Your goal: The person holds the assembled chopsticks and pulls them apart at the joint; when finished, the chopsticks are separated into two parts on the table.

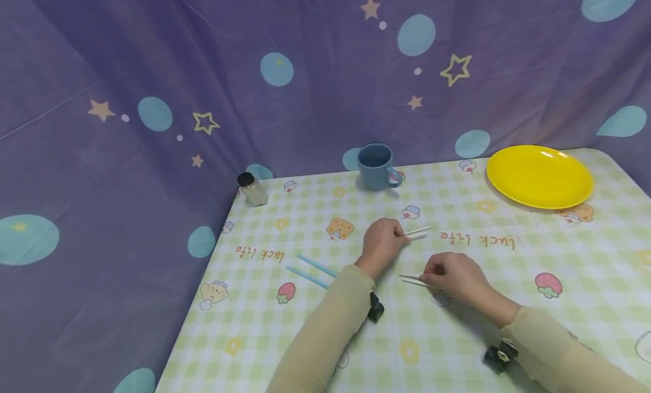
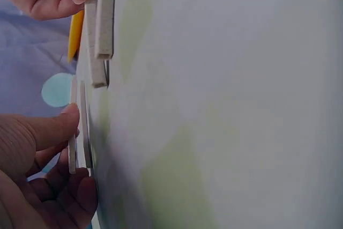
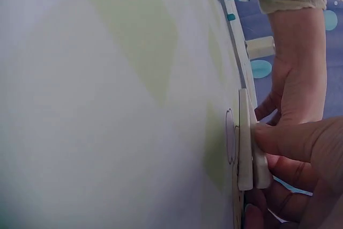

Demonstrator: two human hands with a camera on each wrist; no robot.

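My left hand (image 1: 382,243) is low over the middle of the table, its thumb and fingers pinching at the near ends of two slim beige chopsticks (image 1: 418,230) that point right. Closer to me, my right hand (image 1: 458,275) pinches another two beige chopsticks (image 1: 409,276), whose ends point left. Square-cut ends show on the right hand's chopsticks (image 2: 105,25) in the left wrist view. There, the left thumb presses on one beige chopstick (image 2: 72,156), with a second beside it. Two blue chopsticks (image 1: 310,276) lie side by side on the cloth, partly hidden by my left sleeve.
A blue-grey mug (image 1: 375,169) stands at the back edge, its handle toward the right. Back left is a small jar (image 1: 256,194) with a black lid. The yellow plate (image 1: 539,178) lies back right. A checked cloth (image 1: 285,336) covers the table; a purple curtain hangs behind.
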